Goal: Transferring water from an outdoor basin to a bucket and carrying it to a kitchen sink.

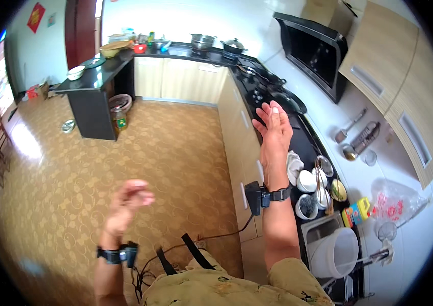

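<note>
My left hand [130, 201] is held over the patterned floor, slightly blurred, with its fingers loosely curled and nothing in them. Higher up, my right hand [275, 124] is raised in front of the black countertop [296, 141], palm partly turned up, fingers a little apart and holding nothing. A black device is strapped to each wrist, with a cable running from it. Beside my right forearm on the counter stand white bowls [307, 181], one with a dark scrubber [308, 205] inside, and a crumpled white cloth [294, 165]. Chopsticks [320, 174] lie across some bowls.
A white bucket [335, 252] stands at the sink [321, 225], near a yellow bottle [356, 212]. Pots [202, 41] and a wok [287, 101] sit farther along the counter, under a range hood [312, 55]. A black peninsula counter [90, 111] juts out at left.
</note>
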A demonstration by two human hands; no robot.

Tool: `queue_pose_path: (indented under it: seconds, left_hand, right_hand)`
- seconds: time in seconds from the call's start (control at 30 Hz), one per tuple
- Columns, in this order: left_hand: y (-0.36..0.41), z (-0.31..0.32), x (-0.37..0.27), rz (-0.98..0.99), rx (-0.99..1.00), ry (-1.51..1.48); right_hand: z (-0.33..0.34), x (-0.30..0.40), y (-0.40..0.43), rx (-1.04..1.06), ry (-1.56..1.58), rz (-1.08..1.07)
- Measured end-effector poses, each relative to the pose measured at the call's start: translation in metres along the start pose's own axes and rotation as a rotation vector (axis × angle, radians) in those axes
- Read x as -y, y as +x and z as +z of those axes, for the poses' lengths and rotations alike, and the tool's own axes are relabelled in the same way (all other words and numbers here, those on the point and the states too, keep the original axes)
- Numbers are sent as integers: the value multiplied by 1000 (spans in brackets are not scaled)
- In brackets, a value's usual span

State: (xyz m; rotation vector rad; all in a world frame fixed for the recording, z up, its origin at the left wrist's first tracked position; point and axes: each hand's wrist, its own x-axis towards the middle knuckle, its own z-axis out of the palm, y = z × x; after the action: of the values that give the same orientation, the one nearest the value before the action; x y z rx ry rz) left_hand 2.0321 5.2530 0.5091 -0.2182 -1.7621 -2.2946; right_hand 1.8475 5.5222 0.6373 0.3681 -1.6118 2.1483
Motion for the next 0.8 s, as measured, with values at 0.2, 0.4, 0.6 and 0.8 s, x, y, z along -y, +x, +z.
queue_pose_path:
  seconds: [0.2, 0.4, 0.6, 0.8]
  left_hand:
    - [27, 97, -3, -103, 164, -15]
    - [46, 120, 4, -14, 64, -233]
    - [44, 117, 7, -90, -108, -248]
    - [40, 109, 19, -259, -192, -461]
  right_hand:
    - [68, -9, -3, 59, 91, -17]
    - [102, -46, -1, 69, -141, -334]
    - [120, -61, -20, 86, -357, -548]
    - [131, -53, -34, 200, 146, -383]
